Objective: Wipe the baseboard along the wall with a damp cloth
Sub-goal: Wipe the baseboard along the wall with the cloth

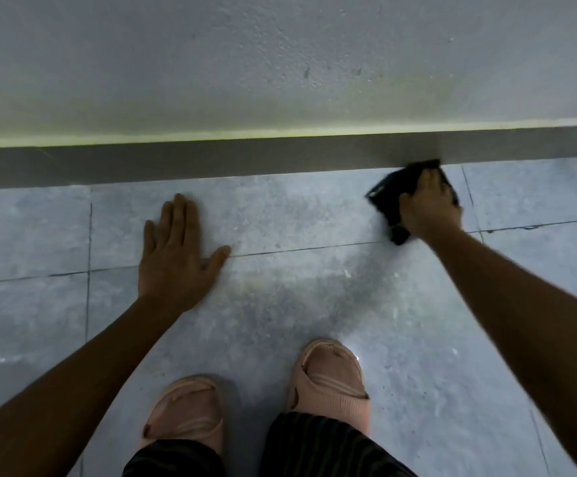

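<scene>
A grey baseboard point(245, 158) runs across the view at the foot of a rough white wall point(280, 63). My right hand point(430, 204) grips a dark cloth point(388, 192) at the right, with the cloth's top edge touching the bottom of the baseboard where it meets the floor. The hand and cloth are slightly blurred. My left hand point(177, 256) lies flat on the floor tiles, fingers together and thumb spread, a short way in front of the baseboard, holding nothing.
Grey speckled floor tiles point(297, 287) with dark grout lines fill the lower view. My two feet in pink slippers point(328, 376) stand near the bottom centre, below striped trouser legs. A thin yellowish line marks the baseboard's top edge.
</scene>
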`<move>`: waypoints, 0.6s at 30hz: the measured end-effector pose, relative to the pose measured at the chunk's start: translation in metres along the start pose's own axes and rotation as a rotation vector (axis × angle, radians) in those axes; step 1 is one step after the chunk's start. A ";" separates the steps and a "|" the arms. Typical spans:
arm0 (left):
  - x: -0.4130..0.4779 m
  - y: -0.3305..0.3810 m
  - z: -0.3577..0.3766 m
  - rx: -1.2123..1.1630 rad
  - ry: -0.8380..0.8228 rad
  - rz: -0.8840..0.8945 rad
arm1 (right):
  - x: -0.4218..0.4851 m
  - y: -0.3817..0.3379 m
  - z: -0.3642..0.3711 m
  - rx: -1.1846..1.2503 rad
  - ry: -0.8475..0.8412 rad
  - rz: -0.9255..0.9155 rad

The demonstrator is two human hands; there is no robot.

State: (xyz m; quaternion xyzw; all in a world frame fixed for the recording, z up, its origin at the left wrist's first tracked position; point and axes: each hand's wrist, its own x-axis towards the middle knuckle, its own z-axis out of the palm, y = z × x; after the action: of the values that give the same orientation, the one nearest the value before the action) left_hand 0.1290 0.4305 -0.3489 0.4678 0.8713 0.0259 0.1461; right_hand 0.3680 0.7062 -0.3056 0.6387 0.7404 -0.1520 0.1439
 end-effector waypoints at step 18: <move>0.002 -0.008 -0.015 0.058 -0.113 0.033 | -0.055 -0.066 0.034 -0.024 0.039 -0.265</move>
State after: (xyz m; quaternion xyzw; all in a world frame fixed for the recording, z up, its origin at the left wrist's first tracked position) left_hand 0.1175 0.4291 -0.3367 0.4866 0.8543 -0.0233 0.1811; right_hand 0.3115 0.6342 -0.3115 0.5363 0.8228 -0.1484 0.1155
